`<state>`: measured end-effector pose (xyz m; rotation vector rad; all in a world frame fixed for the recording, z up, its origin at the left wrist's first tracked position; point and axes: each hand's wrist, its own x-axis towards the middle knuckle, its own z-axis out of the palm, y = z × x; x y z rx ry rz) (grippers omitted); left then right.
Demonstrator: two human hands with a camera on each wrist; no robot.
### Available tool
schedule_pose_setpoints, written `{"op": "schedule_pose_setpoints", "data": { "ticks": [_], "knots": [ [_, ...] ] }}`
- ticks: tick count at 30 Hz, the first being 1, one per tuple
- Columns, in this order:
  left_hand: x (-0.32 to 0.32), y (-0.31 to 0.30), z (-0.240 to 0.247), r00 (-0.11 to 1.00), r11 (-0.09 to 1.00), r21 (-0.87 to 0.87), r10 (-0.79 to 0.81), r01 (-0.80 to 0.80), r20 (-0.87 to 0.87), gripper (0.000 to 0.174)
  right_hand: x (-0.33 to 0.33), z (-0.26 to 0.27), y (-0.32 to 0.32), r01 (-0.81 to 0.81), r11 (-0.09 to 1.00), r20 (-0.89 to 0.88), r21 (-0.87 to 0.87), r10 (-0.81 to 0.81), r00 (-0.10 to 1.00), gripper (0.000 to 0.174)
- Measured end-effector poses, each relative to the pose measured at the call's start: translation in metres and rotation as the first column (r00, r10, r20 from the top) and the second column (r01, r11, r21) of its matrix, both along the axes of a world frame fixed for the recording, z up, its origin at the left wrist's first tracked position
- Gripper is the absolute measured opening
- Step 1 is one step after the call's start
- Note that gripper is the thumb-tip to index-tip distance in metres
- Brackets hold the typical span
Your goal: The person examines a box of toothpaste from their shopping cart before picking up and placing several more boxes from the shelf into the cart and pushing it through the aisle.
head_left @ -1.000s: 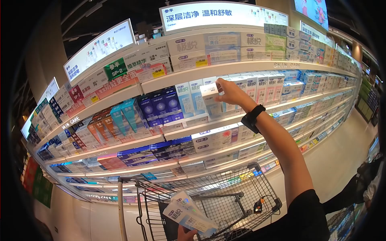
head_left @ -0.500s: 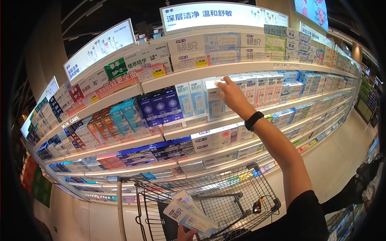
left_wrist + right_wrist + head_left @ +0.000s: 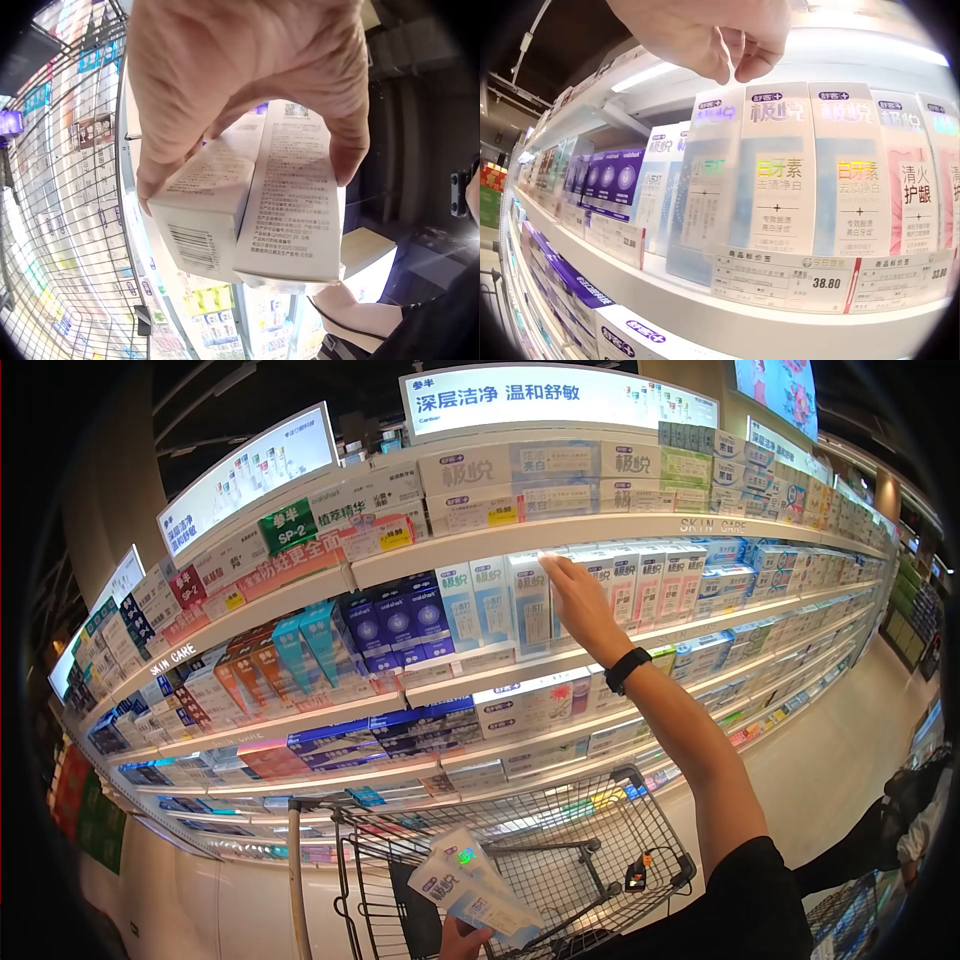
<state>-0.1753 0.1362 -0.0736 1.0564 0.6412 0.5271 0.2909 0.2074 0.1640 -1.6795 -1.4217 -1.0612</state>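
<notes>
Gripping two boxes (image 3: 292, 202) — left fingers (image 3: 349, 150) wide

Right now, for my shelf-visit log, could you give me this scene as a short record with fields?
Left hand: grips two boxes side by side
Right hand: at the top of an upright white-and-blue box; contact unclear
Right wrist: black band
Price label: reads 38.80, on the shelf front
Cart: wire, before the shelves
Above: lit signs
</notes>
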Motion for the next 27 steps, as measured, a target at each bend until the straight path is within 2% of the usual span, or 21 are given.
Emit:
{"op": "schedule_pose_setpoints", "data": {
  "ticks": [3, 4, 5, 6, 7, 8, 9, 10, 11, 14, 15, 17, 18, 21, 24, 27],
  "knots": [
    [0.011, 0.004, 0.008, 0.998, 0.995, 0.099, 0.026, -0.031, 0.05, 0.045, -0.037, -0.006, -0.022, -0.207, 0.976, -0.123, 0.072, 0.215, 0.969, 0.034],
    [0.014, 0.018, 0.017, 0.997, 0.991, -0.123, -0.053, 0.059, 0.049, 0.084, -0.048, -0.016, -0.03, -0.272, 0.962, -0.278, 0.008, 0.263, 0.924, 0.036],
    [0.021, 0.024, 0.025, 0.99, 0.992, -0.09, -0.076, 0.087, 0.121, 0.082, -0.072, -0.021, -0.043, -0.387, 0.922, -0.485, -0.008, 0.335, 0.808, 0.039],
    [0.031, 0.029, 0.037, 0.978, 0.993, -0.058, -0.094, 0.106, 0.188, 0.08, -0.095, -0.027, -0.053, -0.494, 0.869, -0.549, -0.006, 0.41, 0.728, 0.046],
    [0.042, 0.033, 0.05, 0.97, 0.994, 0.009, -0.106, 0.107, 0.218, 0.079, -0.121, -0.029, -0.069, -0.607, 0.795, -0.711, -0.022, 0.414, 0.568, 0.053],
    [0.053, 0.038, 0.065, 0.965, 0.993, 0.069, -0.112, 0.098, 0.238, 0.078, -0.142, -0.033, -0.083, -0.698, 0.712, -0.797, -0.077, 0.377, 0.473, 0.065],
    [0.063, 0.048, 0.07, 0.963, 0.982, 0.15, -0.144, 0.111, 0.229, 0.076, -0.158, -0.041, -0.09, -0.766, 0.635, -0.843, -0.099, 0.356, 0.403, 0.081],
    [0.075, 0.051, 0.085, 0.971, 0.981, 0.167, -0.128, 0.094, 0.203, 0.078, -0.176, -0.043, -0.098, -0.784, 0.607, -0.838, -0.129, 0.357, 0.414, 0.091],
    [0.088, 0.062, 0.079, 0.961, 0.955, 0.289, -0.143, 0.071, 0.236, 0.078, -0.189, -0.045, -0.103, -0.796, 0.584, -0.824, -0.161, 0.364, 0.434, 0.101],
    [0.121, 0.063, 0.107, 0.965, 0.819, 0.565, -0.054, -0.104, 0.255, 0.09, -0.214, -0.059, -0.103, -0.674, 0.734, -0.737, -0.078, 0.413, 0.535, 0.114],
    [0.129, 0.064, 0.112, 0.964, 0.744, 0.653, -0.046, -0.141, 0.26, 0.094, -0.217, -0.062, -0.101, -0.637, 0.77, -0.738, -0.031, 0.412, 0.534, 0.115],
    [0.136, 0.066, 0.116, 0.969, 0.663, 0.733, -0.042, -0.154, 0.242, 0.106, -0.219, -0.068, -0.097, -0.548, 0.834, -0.744, 0.066, 0.407, 0.53, 0.116],
    [0.14, 0.068, 0.119, 0.972, 0.619, 0.77, -0.039, -0.159, 0.232, 0.112, -0.218, -0.067, -0.097, -0.513, 0.845, -0.734, 0.152, 0.444, 0.514, 0.108],
    [0.146, 0.064, 0.134, 0.944, 0.733, 0.663, -0.087, -0.155, 0.317, 0.098, -0.211, -0.059, -0.101, -0.485, 0.847, -0.766, 0.215, 0.454, 0.454, 0.096],
    [0.157, 0.073, 0.122, 0.931, 0.803, 0.585, -0.121, -0.112, 0.345, 0.094, -0.208, -0.056, -0.099, -0.443, 0.857, -0.77, 0.265, 0.464, 0.437, 0.083],
    [0.167, 0.079, 0.122, 0.931, 0.794, 0.595, -0.113, -0.125, 0.346, 0.074, -0.197, -0.061, -0.092, -0.427, 0.843, -0.802, 0.329, 0.488, 0.346, 0.078]
  ]
}}
